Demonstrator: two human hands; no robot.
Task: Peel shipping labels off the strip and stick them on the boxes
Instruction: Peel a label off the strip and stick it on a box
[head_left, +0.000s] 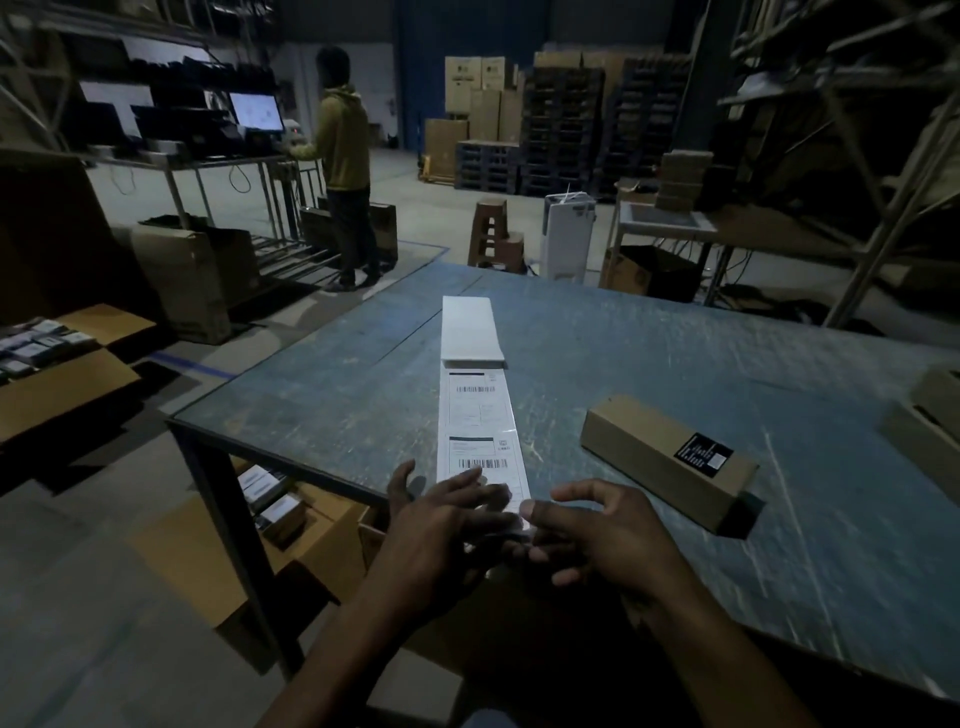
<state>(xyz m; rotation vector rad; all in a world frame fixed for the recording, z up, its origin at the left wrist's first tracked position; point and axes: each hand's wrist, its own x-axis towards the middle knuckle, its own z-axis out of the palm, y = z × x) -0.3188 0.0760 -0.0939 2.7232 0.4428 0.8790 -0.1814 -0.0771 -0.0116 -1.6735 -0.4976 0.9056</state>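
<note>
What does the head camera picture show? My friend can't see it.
Two hands, left and right, work the near end of a long white strip of shipping labels on a worn blue table. A long brown cardboard box lies to the right.

Background: person in yellow hooded top stands at lit monitor. Wooden stool beside white upright unit. Stacked cartons and dark pallets along far wall. Blue floor tape left of desk

White strip, brown box, blue-grey table

A white label strip printed with black barcodes is seen mid-frame; right of it, a brown cardboard box bearing a black sticker; the table is streaked blue-grey.
</note>
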